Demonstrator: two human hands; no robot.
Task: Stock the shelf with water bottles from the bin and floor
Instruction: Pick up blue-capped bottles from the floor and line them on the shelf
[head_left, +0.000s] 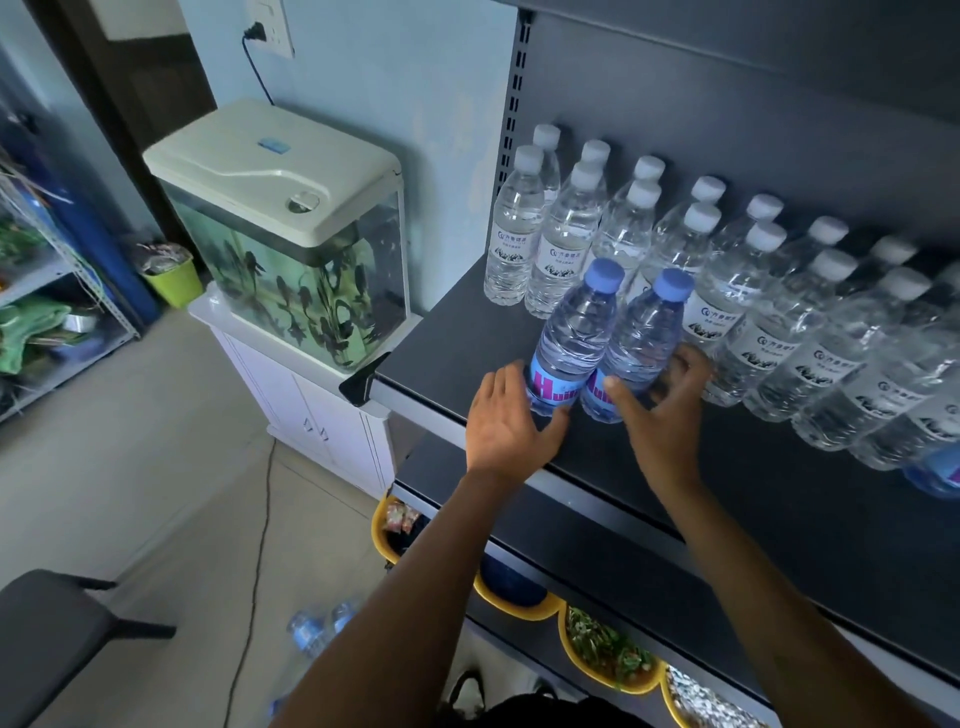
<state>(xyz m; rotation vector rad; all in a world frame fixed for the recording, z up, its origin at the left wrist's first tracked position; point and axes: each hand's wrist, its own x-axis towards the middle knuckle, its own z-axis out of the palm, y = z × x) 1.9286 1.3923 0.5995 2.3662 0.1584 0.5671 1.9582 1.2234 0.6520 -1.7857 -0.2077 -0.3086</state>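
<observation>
Blue-capped bottles (574, 332), pink label lettering, perhaps "Hui"

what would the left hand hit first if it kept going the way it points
Most likely the left blue-capped bottle, which the left hand already touches at the base; depth is unclear.

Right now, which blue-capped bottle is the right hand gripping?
The right blue-capped bottle, beside the white-capped bottles: the right hand curls round its base; the left hand touches the left blue-capped bottle.
</observation>
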